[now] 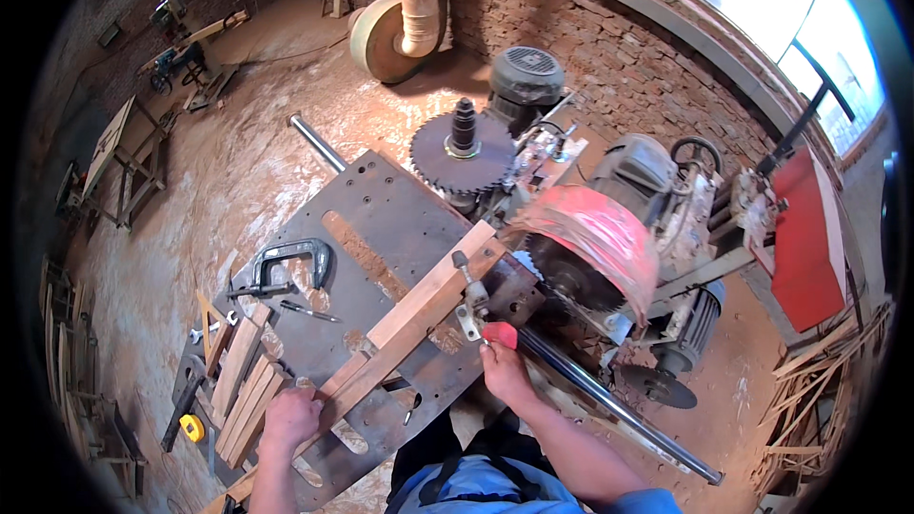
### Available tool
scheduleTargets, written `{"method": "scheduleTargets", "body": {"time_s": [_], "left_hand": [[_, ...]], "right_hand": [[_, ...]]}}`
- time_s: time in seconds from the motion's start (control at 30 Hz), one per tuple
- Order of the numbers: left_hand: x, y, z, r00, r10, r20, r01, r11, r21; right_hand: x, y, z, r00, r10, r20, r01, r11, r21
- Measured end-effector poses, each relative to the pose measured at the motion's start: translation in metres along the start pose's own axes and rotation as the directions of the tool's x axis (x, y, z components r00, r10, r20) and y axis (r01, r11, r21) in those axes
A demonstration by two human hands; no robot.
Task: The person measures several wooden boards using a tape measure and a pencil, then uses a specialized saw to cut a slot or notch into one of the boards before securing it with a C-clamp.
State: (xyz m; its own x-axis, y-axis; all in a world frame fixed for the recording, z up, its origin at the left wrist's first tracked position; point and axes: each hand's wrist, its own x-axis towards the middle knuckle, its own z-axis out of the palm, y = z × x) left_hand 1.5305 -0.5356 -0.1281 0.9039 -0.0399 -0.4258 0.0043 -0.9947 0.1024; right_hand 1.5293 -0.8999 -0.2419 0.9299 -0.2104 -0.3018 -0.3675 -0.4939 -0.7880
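My right hand (pixel 506 376) is closed on the red handle (pixel 501 334) of a metal toggle clamp (pixel 473 303). The clamp's rubber-tipped arm reaches toward the end of long pale wooden strips (pixel 419 309), which lie side by side across the metal machine table (pixel 357 205). Curled fingers of my left hand (pixel 292 416) grip the near left part of a wooden strip; my hand hides the exact hold. Past the strips' far end, a circular saw blade (pixel 571 276) sits partly under a pink-red cover (pixel 595 228).
A horizontal saw blade (pixel 462 152) stands at the table's far edge. On the table lie a G-clamp (pixel 295 262), short wood pieces (pixel 249 400) and a yellow tape measure (pixel 192 427). A steel guide rail (pixel 609 409) runs right of my legs, near another blade (pixel 659 387).
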Motion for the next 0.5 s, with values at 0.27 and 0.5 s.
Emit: {"method": "scheduleTargets", "body": {"time_s": [0.27,0.5], "left_hand": [[0.052,0.144,0.018,0.933,0.197,-0.301,-0.273,0.933,-0.235],[0.095,0.204,0.039,0.943,0.256,-0.212,-0.284,0.952,-0.114]], "right_hand": [[-0.031,0.038,-0.023,0.993,0.054,0.104,-0.052,0.998,-0.027],[-0.06,0.038,-0.051,0.999,0.028,0.019,-0.027,0.999,-0.019]]}}
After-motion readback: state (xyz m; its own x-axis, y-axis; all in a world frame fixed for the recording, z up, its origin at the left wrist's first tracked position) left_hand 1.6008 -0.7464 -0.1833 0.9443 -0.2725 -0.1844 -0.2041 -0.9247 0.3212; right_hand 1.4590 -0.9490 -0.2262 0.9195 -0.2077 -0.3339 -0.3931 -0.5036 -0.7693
